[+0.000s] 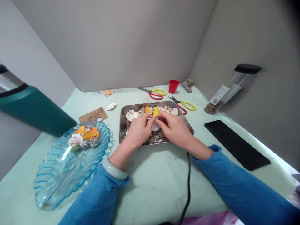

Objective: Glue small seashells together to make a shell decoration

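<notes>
My left hand [140, 128] and my right hand [173, 127] meet over a metal tray [121, 129], fingertips pinched together. Between and just below the thumbs shows a pale, ribbed seashell [155, 127], which both hands seem to grip; the fingers hide part of it. Many small shells fill the tray under my hands. Among them, a large white shell [132, 115] lies beside my left hand, and an orange shell [148, 110] and a yellow shell [156, 111] lie just beyond my fingertips.
A blue leaf-shaped dish [67, 175] holding decorated shells stands left, beside a green bottle [39, 106] and brown card [93, 115]. Two pairs of scissors [156, 93] and a red cup [173, 86] sit behind. Right are a clear jar [225, 93], black phone [236, 145] and cable [188, 181].
</notes>
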A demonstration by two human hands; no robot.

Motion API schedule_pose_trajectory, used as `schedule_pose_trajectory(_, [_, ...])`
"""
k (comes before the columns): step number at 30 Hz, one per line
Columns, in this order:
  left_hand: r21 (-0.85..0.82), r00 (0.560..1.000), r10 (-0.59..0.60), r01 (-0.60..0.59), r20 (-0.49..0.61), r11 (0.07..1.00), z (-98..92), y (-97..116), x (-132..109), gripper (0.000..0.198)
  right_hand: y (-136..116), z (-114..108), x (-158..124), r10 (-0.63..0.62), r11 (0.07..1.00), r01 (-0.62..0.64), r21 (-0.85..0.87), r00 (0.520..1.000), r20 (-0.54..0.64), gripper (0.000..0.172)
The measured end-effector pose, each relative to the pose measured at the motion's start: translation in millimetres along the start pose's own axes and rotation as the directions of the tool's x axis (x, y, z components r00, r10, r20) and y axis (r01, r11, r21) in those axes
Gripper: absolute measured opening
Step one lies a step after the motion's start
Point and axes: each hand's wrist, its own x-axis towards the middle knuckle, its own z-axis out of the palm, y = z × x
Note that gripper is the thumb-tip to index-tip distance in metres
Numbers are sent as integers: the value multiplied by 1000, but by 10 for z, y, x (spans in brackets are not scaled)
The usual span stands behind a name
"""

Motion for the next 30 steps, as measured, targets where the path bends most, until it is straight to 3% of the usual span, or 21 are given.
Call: schedule_pose_trajectory(30, [4, 1000, 15, -15, -1, 1000, -2, 0, 7, 27, -9, -8, -1, 13, 1000, -13, -9, 1000, 3, 17])
